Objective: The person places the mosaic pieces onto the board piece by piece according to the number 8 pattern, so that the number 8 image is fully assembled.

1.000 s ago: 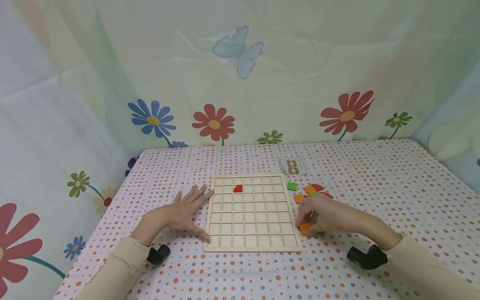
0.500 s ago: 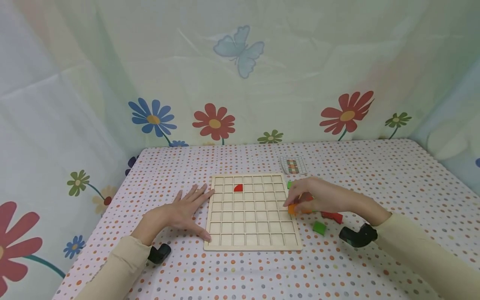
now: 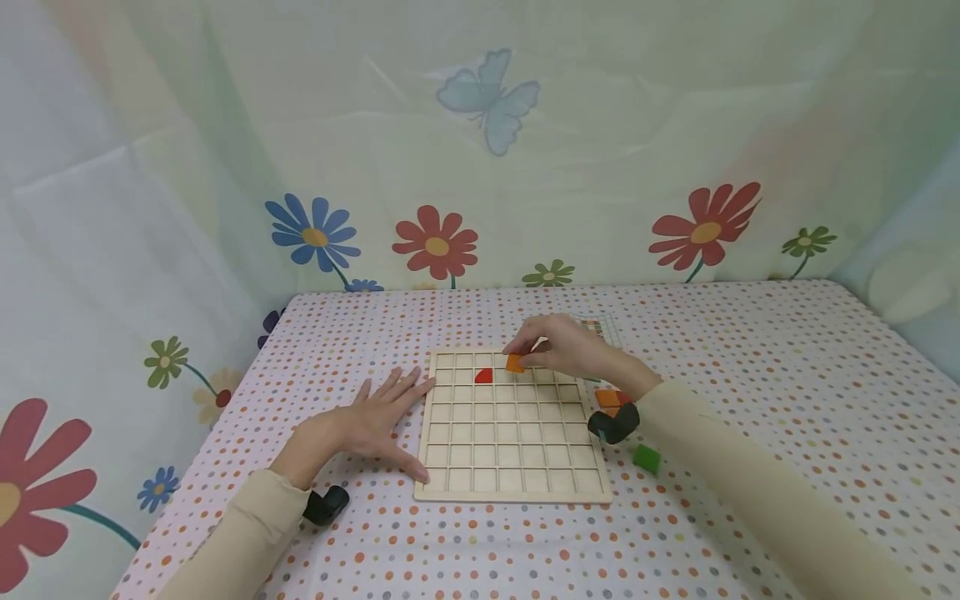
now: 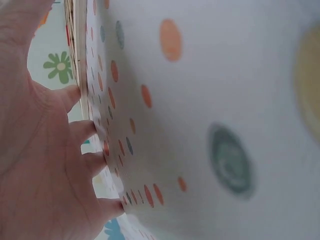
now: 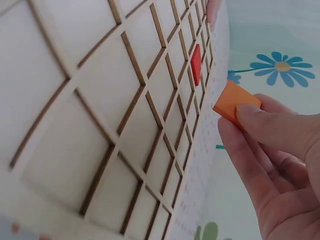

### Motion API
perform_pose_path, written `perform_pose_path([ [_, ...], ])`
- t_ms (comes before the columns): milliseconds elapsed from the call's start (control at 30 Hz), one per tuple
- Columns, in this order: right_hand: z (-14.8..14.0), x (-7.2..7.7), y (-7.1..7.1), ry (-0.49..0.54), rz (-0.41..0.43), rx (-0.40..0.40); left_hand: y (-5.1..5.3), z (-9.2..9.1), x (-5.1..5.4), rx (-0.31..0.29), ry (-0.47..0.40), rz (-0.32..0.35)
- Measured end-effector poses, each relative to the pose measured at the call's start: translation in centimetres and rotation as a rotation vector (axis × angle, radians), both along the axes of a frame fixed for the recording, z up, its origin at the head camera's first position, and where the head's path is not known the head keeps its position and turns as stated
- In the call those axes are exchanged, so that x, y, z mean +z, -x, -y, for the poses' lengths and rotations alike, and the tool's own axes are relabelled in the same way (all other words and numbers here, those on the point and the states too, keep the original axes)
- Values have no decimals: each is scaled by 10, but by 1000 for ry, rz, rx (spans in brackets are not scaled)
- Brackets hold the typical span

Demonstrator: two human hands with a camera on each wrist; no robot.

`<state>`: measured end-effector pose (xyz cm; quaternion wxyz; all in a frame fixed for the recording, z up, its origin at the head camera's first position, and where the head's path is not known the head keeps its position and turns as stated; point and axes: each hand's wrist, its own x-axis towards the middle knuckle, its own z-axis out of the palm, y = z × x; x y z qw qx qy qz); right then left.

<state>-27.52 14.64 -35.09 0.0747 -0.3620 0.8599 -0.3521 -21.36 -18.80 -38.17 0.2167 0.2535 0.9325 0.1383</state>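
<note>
A wooden grid board (image 3: 510,497) lies on the dotted cloth, with a red quarter-circle tile (image 3: 484,376) in one cell of its second row. My right hand (image 3: 562,343) pinches an orange square tile (image 5: 237,101) between thumb and fingers, held over the far part of the board. In the right wrist view the tile is raised off the grid. Spread fingers of my left hand (image 3: 369,428) rest along the board's left edge, the thumb near its front left corner. The left wrist view shows that hand's fingertips down on the cloth beside the board.
Right of the board lie orange tiles (image 3: 607,398) and a red tile (image 3: 624,398), partly behind the right wrist camera (image 3: 613,423). A green square tile (image 3: 647,459) lies nearer. A printed pattern card (image 3: 609,327) is behind my right hand, partly hidden. A flowered curtain (image 3: 615,167) backs the table.
My right hand has picked up the orange square tile from the pile on the right and carried it left and away over the board. My left hand stays in place.
</note>
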Motion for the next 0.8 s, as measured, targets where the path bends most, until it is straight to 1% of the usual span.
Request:
perform_pose_path([
  [67,4,-4,4,19,14,1,0,-1,0,-4,-2,2],
  [200,12,-10,10,8,12,24,0,-1,0,-3,-10,4],
  [300,15,-13,12,-2,4,28,0,-1,0,3,-5,3],
  [433,18,-15,13,-10,9,24,0,0,1,9,-2,0],
  [633,22,-15,10,-46,42,49,0,0,1,14,0,5],
  [800,25,-12,9,-97,7,43,-1,-1,1,9,12,0],
])
